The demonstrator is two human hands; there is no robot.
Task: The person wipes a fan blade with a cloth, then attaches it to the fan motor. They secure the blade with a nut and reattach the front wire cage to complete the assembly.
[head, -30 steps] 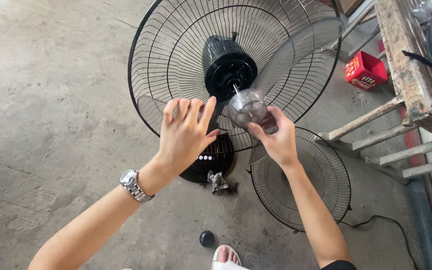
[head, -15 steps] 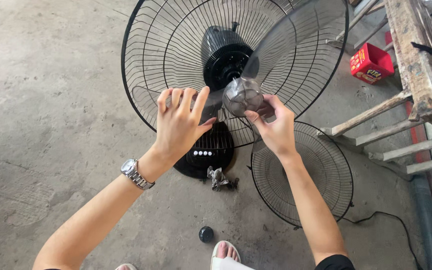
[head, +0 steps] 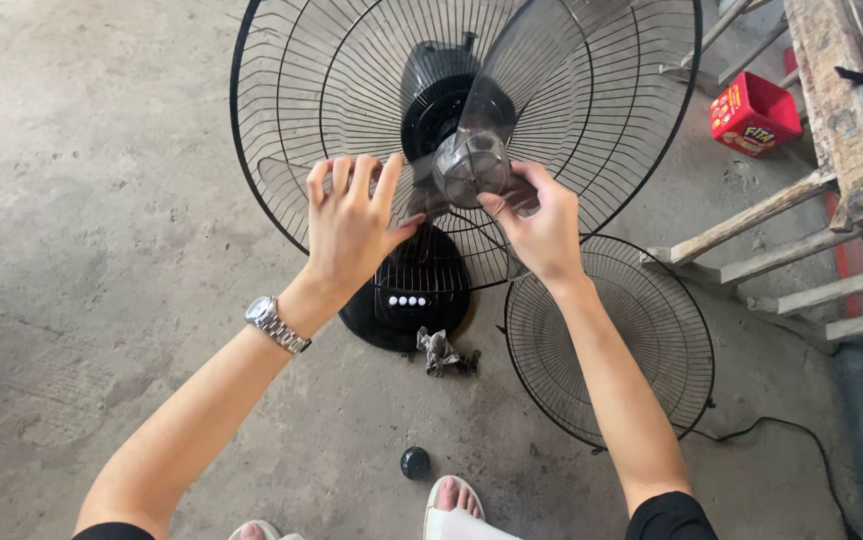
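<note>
Compared with the frame half a second earlier, the translucent fan blade (head: 472, 165) is seen carried further in toward the black motor housing (head: 442, 105), so that its hub now overlaps the housing's face; both hands are raised with it, and the rear grille (head: 282, 150) fills more of the upper view. The left hand (head: 350, 225) is laid with spread fingers on the blade's left-hand vane, its grip wide and flat rather than closed. The right hand (head: 542, 230) is closed on the hub from below and to the right, thumb and fingers pinching its rim.

The blade's hub axis is pointed toward the motor housing, roughly along the line of sight and away from the person; one long vane is extended up and to the right across the grille, another out to the left under the left hand. Whether the hub is seated on the shaft cannot be told.

A wristwatch (head: 274, 322) is worn on the left wrist. The fan base (head: 402, 305) with its row of white buttons is stood on the concrete floor (head: 82, 200), a crumpled rag (head: 442, 352) just beside it. The front grille (head: 642, 350) is laid flat on the floor to the right, nothing resting in it. A small black cap (head: 415, 462) is lain near the person's foot. A red carton (head: 755, 113) is seen by the wooden desk (head: 837, 90); its contents cannot be made out.
</note>
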